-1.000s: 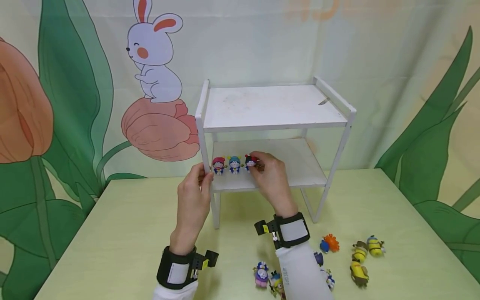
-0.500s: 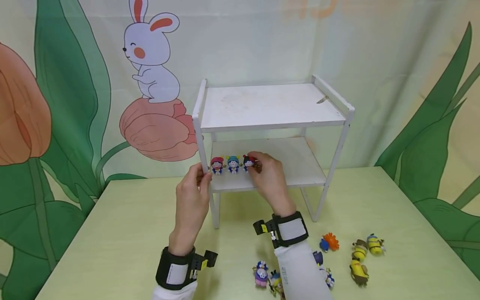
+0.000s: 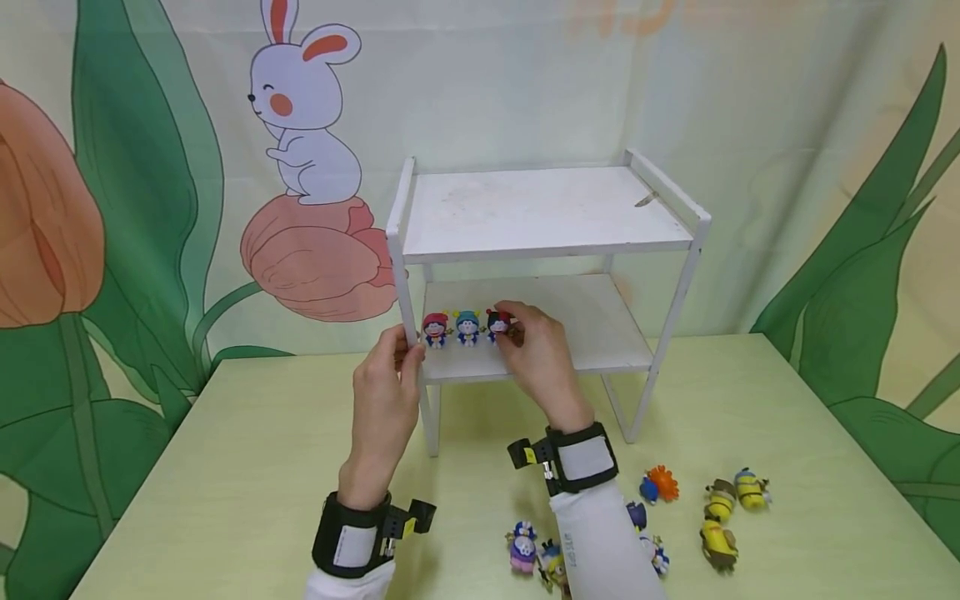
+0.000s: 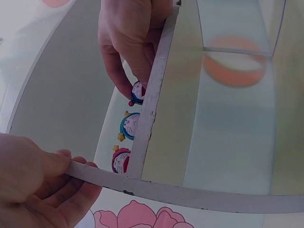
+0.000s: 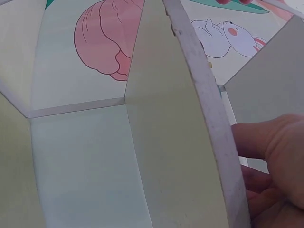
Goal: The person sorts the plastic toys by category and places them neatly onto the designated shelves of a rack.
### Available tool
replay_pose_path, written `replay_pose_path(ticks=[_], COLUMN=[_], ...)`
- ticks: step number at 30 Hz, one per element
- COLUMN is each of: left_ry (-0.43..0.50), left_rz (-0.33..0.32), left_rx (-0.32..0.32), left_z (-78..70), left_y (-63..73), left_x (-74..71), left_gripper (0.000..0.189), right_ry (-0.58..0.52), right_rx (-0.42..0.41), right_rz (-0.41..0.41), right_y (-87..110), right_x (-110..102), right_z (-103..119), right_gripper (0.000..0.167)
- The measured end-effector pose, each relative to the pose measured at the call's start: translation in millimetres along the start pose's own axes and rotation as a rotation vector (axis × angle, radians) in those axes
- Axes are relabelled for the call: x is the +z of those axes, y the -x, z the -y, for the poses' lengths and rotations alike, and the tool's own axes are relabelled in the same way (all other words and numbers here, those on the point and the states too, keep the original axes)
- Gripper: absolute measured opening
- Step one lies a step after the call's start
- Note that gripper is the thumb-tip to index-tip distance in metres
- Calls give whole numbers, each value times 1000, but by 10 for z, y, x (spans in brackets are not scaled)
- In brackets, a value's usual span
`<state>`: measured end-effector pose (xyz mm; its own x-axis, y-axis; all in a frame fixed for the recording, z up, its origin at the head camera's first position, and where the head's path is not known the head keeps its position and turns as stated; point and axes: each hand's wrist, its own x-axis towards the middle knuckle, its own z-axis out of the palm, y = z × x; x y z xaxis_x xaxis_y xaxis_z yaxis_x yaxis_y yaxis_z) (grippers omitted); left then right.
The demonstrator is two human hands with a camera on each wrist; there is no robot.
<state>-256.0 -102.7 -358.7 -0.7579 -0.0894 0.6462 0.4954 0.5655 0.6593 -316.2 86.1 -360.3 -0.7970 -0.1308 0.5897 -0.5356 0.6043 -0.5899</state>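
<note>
On the lower shelf of a white two-tier rack [image 3: 555,212], three small cat-faced figurines stand in a row near its left end. One wears a pink-red hat [image 3: 436,330], the middle one a teal hat [image 3: 467,329], and the third figurine [image 3: 497,325] a black-and-red one. My right hand [image 3: 542,354] pinches that third figurine between thumb and finger. My left hand [image 3: 386,396] grips the rack's left front post, thumb in front and fingers behind, as the left wrist view [image 4: 78,173] also shows. In the right wrist view the shelf edge hides the figurine from my right hand [image 5: 280,166].
More figurines lie on the pale green table [image 3: 247,467] at the front right: a purple-and-pink one [image 3: 522,547], an orange-and-blue one [image 3: 660,484], and several yellow ones [image 3: 718,546]. My right sleeve [image 3: 603,546] covers part of that group. A printed curtain [image 3: 510,83] hangs behind the rack.
Both hands keep their hold on the post and the black-and-red-hatted figurine. The head view shifts slightly; otherwise the scene looks the same.
</note>
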Motion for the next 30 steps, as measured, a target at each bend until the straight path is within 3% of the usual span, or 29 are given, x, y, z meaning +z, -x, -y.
replay_pose_path(ticks=[12,30], left_ry=[-8,-7], left_rz=[3,4], left_rx=[5,-3], left_z=[11,-6], left_y=[10,5], left_x=[6,9], left_gripper=[25,25], right_ry=[-29,28], right_rx=[68,-82], right_rz=[77,61], right_y=[25,146], right_x=[-152,-664], right_z=[67,257], right_gripper=[53,44])
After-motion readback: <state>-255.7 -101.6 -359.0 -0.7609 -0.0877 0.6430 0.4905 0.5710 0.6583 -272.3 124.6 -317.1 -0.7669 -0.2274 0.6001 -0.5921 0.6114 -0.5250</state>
